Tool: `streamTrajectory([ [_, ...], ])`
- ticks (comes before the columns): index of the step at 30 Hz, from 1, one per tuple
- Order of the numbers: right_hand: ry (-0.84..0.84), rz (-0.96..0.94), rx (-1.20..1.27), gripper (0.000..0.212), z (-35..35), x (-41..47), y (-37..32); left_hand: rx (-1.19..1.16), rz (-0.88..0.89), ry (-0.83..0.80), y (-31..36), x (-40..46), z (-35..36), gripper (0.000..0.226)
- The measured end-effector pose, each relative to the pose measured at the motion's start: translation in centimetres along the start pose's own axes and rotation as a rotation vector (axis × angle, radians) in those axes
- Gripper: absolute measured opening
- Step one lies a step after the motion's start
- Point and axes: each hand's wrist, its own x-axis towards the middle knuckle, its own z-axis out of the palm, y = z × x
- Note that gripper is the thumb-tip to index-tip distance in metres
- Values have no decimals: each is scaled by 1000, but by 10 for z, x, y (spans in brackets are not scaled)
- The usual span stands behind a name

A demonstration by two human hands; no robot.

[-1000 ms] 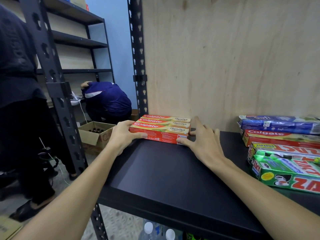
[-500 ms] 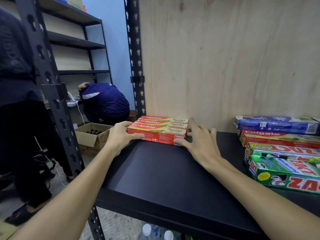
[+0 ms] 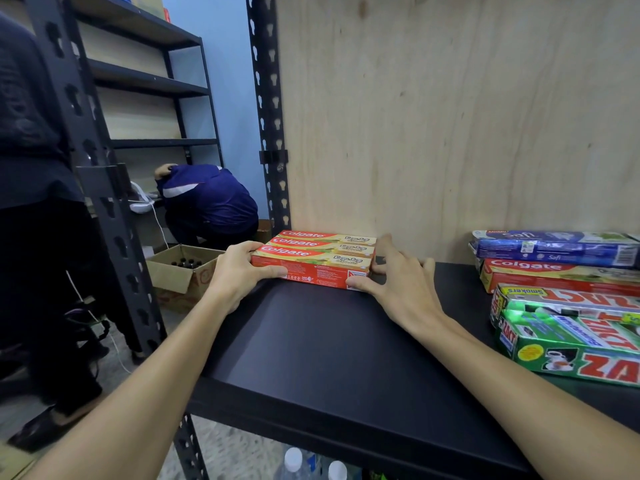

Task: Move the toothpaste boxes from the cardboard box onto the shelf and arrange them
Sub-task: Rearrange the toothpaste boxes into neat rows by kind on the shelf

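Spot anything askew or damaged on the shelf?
No damage visible. The three red Colgate boxes sit flush side by side between the left hand and right hand. The green Zact boxes at right lie angled to the shelf edge, less tidy.

Matt black shelf board, pale grainy plywood back panel, glossy red printed-card toothpaste boxes, shiny green foil-look cartons.

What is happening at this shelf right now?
A person is lining up three red Colgate boxes at the back left of the black shelf. The left hand grips their left end; the right hand presses flat against the right end. Other toothpaste boxes are stacked at the right.
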Motion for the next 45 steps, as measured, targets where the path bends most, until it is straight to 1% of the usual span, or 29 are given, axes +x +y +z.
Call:
streamTrajectory([
  [8, -6, 20, -25, 93, -8, -4, -8, 32, 24, -16, 1, -2, 0, 70],
  [16, -36, 39, -68, 88, -13, -8, -15, 36, 7, -26, 7, -7, 0, 66],
  [18, -23, 47, -76, 85, -18, -11, -18, 29, -5, -36, 6, -7, 0, 71],
  [20, 15, 47, -57, 82, -29, -17, -23, 24, -21, -41, 6, -9, -1, 84],
  [23, 70, 43, 55, 82, -46, -30, -26, 68, -33, -26, 10, -18, -2, 110],
  [24, 76, 52, 110, 81, -51, -34, -26, 94, -8, -2, 13, -23, -2, 111],
  [27, 118, 47, 277, 80, -73, -48, -26, 107, 185, 86, 29, -41, 6, 95],
  [29, 154, 33, 340, 74, -93, -54, -24, 111, 328, 88, 48, -56, 21, 84],
  [31, 172, 56, 329, 67, -116, -57, -16, 89, 431, 80, 70, -70, 45, 69],
  [33, 171, 93, 272, 57, -139, -56, -1, -4, 489, 74, 94, -81, 72, 53],
  [35, 181, 129, 179, 46, -164, -53, 25, -115, 489, 36, 118, -90, 103, 43],
  [37, 188, 185, 84, 40, -188, -50, 58, -184, 448, -37, 137, -94, 132, 35],
  [40, 105, 347, -46, 37, -222, -51, 113, -179, 389, -129, 161, -97, 173, 26],
  [42, 46, 425, -135, 37, -240, -55, 146, -179, 311, -201, 172, -97, 196, 27],
  [45, -44, 451, -206, 38, -255, -60, 174, -206, 154, -287, 179, -93, 227, 37],
])
